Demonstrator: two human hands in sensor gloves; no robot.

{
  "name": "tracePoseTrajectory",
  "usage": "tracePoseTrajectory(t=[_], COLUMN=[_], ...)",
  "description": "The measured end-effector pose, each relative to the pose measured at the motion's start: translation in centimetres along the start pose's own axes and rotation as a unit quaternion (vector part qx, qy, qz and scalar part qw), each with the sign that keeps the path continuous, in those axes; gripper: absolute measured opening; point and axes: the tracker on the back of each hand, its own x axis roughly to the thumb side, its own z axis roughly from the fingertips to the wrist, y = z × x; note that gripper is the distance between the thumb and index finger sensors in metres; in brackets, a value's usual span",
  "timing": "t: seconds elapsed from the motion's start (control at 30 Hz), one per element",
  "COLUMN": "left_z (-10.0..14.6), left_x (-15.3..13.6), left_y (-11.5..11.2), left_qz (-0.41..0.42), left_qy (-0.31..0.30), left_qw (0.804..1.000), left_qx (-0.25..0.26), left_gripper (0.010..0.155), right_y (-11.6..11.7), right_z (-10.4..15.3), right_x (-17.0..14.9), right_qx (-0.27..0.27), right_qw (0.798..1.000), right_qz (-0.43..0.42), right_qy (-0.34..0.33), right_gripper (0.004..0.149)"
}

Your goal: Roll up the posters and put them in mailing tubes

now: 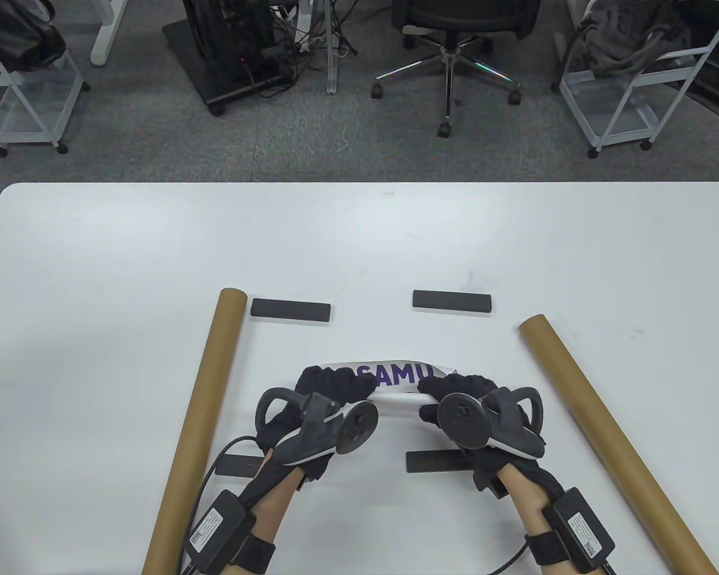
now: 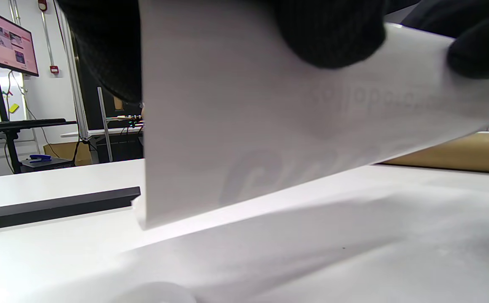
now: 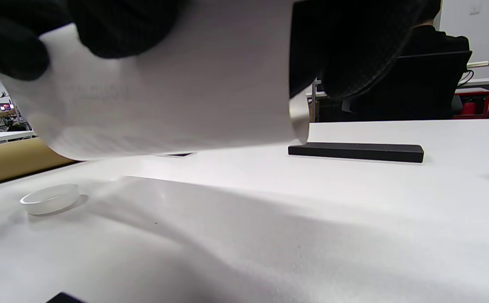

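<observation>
A white poster (image 1: pixel 395 376) with purple letters is rolled into a short roll and held above the table. My left hand (image 1: pixel 329 386) grips its left end and my right hand (image 1: pixel 455 389) grips its right end. The roll fills the top of the left wrist view (image 2: pixel 269 118) and the right wrist view (image 3: pixel 177 97), with gloved fingers (image 2: pixel 332 33) wrapped over it. Two brown mailing tubes lie on the table: one on the left (image 1: pixel 201 413), one on the right (image 1: pixel 611 437).
Several black bar weights lie on the white table (image 1: pixel 126 251): two at the back (image 1: pixel 290 310) (image 1: pixel 452 300), two near my wrists (image 1: pixel 236 465) (image 1: pixel 434 461). A clear round tube cap (image 3: pixel 50 198) lies under the roll. Chairs and carts stand beyond the far edge.
</observation>
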Motion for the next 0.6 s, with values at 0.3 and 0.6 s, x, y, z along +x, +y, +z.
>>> tracePoseTrajectory(t=[0.3, 0.6], left_z=[0.14, 0.07], left_x=[0.04, 0.11], left_y=[0.33, 0.26], left_qz=[-0.036, -0.041], left_qy=[0.002, 0.015], left_qw=[0.999, 0.999], left_qx=[0.015, 0.012], left_gripper=[0.047, 0.046], right_y=[0.3, 0.12], right_z=[-0.02, 0.01], right_x=[0.41, 0.69], right_qx=[-0.008, -0.024], right_qw=[1.0, 0.999], right_qz=[0.013, 0.035], right_qy=[-0.012, 0.002], right_gripper=[0.049, 0.049])
